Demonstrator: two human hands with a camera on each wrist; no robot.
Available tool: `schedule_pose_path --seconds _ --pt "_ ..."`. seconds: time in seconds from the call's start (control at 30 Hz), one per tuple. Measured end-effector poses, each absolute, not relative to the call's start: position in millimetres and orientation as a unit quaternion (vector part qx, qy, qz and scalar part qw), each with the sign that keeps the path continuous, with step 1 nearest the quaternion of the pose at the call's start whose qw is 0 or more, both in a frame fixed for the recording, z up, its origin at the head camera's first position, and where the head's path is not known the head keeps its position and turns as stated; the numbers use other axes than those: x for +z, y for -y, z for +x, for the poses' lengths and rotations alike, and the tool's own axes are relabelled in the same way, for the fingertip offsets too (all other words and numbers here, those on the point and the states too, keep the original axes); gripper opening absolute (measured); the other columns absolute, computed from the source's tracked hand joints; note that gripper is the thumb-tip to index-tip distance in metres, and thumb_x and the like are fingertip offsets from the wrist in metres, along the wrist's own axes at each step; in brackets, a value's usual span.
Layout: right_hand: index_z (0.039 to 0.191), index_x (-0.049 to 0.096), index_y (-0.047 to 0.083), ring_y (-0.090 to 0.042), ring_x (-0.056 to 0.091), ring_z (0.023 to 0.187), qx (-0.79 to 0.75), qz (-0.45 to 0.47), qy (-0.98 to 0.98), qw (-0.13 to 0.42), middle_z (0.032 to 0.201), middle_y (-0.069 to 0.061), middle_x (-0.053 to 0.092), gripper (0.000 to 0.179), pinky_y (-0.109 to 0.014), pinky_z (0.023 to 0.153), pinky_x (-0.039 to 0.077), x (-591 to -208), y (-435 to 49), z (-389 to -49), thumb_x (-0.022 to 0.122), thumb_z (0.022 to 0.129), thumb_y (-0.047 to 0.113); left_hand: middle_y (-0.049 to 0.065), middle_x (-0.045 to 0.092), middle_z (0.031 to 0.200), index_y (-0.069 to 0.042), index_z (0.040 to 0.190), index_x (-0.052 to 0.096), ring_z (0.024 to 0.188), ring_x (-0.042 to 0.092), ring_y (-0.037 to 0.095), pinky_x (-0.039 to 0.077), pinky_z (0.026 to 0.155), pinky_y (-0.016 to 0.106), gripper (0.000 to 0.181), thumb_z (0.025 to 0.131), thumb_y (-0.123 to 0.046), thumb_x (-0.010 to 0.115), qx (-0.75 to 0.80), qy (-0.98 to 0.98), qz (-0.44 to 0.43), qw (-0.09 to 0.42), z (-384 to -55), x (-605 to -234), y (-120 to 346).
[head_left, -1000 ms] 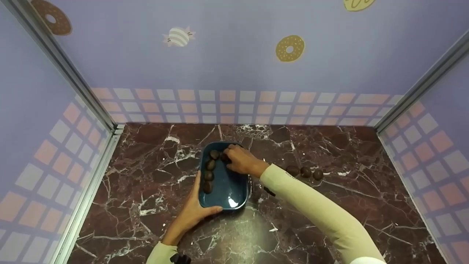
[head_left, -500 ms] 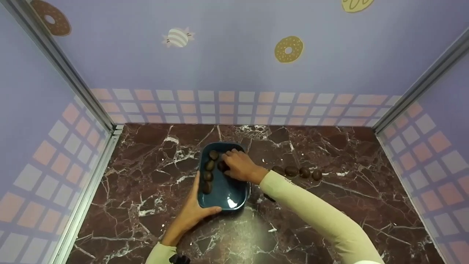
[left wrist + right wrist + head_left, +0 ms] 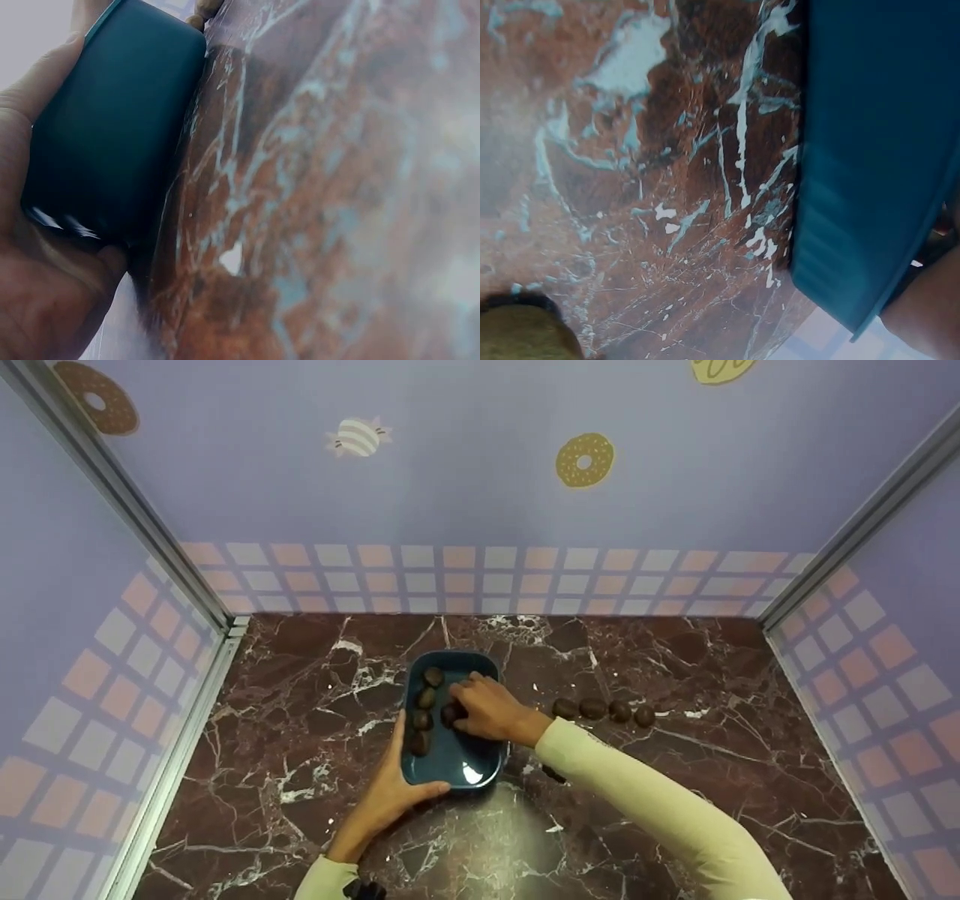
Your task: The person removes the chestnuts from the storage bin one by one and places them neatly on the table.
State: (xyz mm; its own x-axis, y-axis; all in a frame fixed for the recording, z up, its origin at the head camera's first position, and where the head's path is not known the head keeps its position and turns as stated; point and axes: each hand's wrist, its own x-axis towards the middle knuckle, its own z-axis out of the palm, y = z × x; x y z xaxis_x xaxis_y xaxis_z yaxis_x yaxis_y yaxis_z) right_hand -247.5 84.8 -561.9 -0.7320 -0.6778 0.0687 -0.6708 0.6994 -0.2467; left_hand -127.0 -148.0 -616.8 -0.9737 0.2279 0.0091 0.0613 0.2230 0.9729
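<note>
A deep blue rectangular dish (image 3: 450, 769) sits on the marbled tabletop. My left hand (image 3: 397, 787) holds its near left corner, fingers along the left side and thumb at the near rim. Several roundish brown chestnut-like pieces (image 3: 422, 720) line the dish's left inner side in a column. Inside the dish, my right hand (image 3: 487, 709) pinches another brown piece (image 3: 451, 712) beside that column; its fingers partly cover it. In the left wrist view, the dish's outer wall (image 3: 120, 120) lies against my left hand (image 3: 45, 292). The right wrist view shows mainly the dish's outer side (image 3: 870, 150).
Several more brown pieces (image 3: 592, 709) stand in a row on the tabletop (image 3: 712, 780), right of the dish and beyond my right forearm. Patterned purple walls (image 3: 480, 495) enclose the table at the back and both sides.
My right hand has moved from the dish's far end toward me, bringing the brown piece down beside the column. More of the row on the table shows. My left hand stays on the dish.
</note>
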Motion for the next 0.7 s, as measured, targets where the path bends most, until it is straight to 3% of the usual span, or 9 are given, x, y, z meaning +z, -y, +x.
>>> schedule_pose_path --seconds 0.13,0.5,0.7 --pt "0.114 0.074 0.007 -0.028 0.065 0.096 -0.172 -0.374 -0.911 0.003 0.105 -0.009 0.078 0.029 -0.048 0.094 0.055 -556.7 -91.5 -240.3 0.086 0.097 0.028 0.018 0.002 0.184 -0.019 0.179 -0.002 0.168 0.007 0.043 0.009 0.132 0.068 0.145 0.079 -0.027 0.103 0.612 -0.783 0.092 0.071 -126.3 -617.9 148.3" --pt "0.121 0.076 0.010 -0.026 0.064 0.109 -0.249 -0.353 -0.902 -0.008 0.117 -0.008 0.077 0.033 -0.045 0.093 0.059 -540.8 -121.7 -219.3 0.089 0.095 0.026 0.016 0.005 0.184 -0.020 0.179 -0.002 0.168 0.010 0.040 0.011 0.132 0.065 0.144 0.080 -0.025 0.103 0.621 -0.775 0.095 0.068 -127.4 -617.7 146.5" --pt "0.123 0.076 0.008 -0.025 0.064 0.111 -0.285 -0.345 -0.894 -0.008 0.121 -0.008 0.076 0.036 -0.044 0.094 0.060 -536.5 -135.5 -208.7 0.090 0.094 0.024 0.014 0.002 0.185 -0.023 0.179 -0.002 0.169 0.008 0.041 0.010 0.131 0.070 0.144 0.080 -0.027 0.102 0.620 -0.776 0.092 0.072 -127.1 -616.7 147.7"
